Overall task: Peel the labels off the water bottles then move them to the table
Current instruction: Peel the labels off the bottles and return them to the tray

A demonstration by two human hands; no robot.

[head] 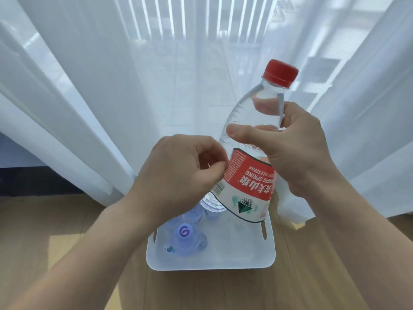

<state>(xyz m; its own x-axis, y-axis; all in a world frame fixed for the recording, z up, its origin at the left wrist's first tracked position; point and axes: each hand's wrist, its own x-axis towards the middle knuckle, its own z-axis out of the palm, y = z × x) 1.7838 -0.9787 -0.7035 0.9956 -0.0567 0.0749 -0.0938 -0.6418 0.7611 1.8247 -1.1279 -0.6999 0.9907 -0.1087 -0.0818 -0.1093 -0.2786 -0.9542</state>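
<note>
- One red-capped water bottle (252, 115)
- One red-and-white label (248, 186)
- One white bin (212, 262)
- One purple-capped bottle (184, 233) plainly seen; others behind it too hidden to count
- Two hands: left hand (178, 171), right hand (290, 148)

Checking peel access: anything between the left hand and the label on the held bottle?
Nothing visible. The left hand sits at the left edge of the label, fingertips apparently pinching it. The right hand grips the bottle above the label, clear of that edge.

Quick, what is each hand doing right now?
Left hand: closed, pinching the edge of the label.
Right hand: closed, holding the water bottle.
</note>
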